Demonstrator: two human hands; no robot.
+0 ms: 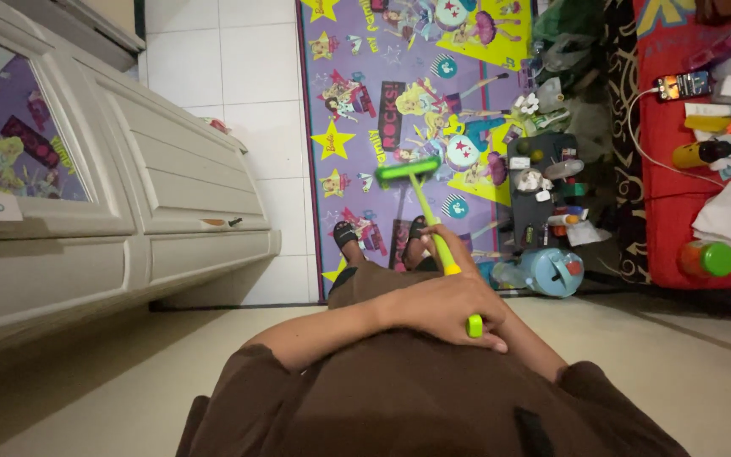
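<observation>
Purple cartoon mat point(399, 93) underfoot, left hand point(446, 309) fingers closed around green broom point(423, 199), right hand hidden.

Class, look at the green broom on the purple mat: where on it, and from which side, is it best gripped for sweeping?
Probably the broom is best gripped on its thin yellow-green handle, from above. The handle slopes up from the low head towards the person. The left hand already wraps its top end; the right hand sits lower.

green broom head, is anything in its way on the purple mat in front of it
Nothing visible lies right ahead of the green broom head on the purple mat. To its side, bottles and clutter crowd the mat's edge. Both hands grip the handle.
</observation>
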